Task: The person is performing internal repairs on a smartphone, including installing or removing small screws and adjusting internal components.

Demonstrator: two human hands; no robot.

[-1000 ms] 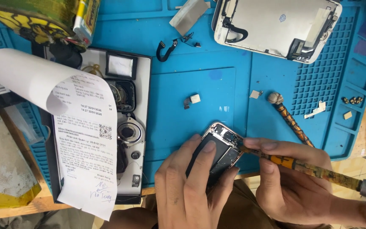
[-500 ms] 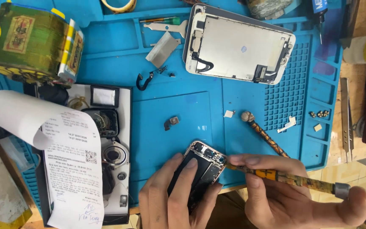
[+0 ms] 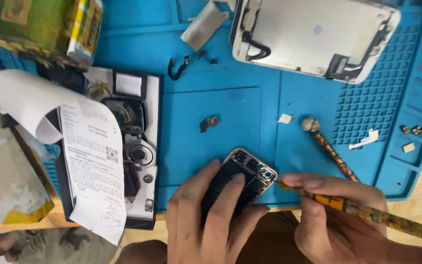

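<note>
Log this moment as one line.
left hand: holds opened phone on blue mat | right hand: screwdriver, tip at phone's top corner | nearby: detached screen, second screwdriver, paper slip

A mat (image 3: 221, 122) covers the desk (image 3: 40, 222). At its near edge lies an opened phone (image 3: 238, 183), the left hand (image 3: 206, 220) on it, the right hand (image 3: 338, 220) just right with a screwdriver (image 3: 362, 209) (tip at the phone's corner). A screen panel (image 3: 313, 34) lies far right; a paper slip (image 3: 91, 161) drapes over a second device (image 3: 135, 151) at the left.
</note>
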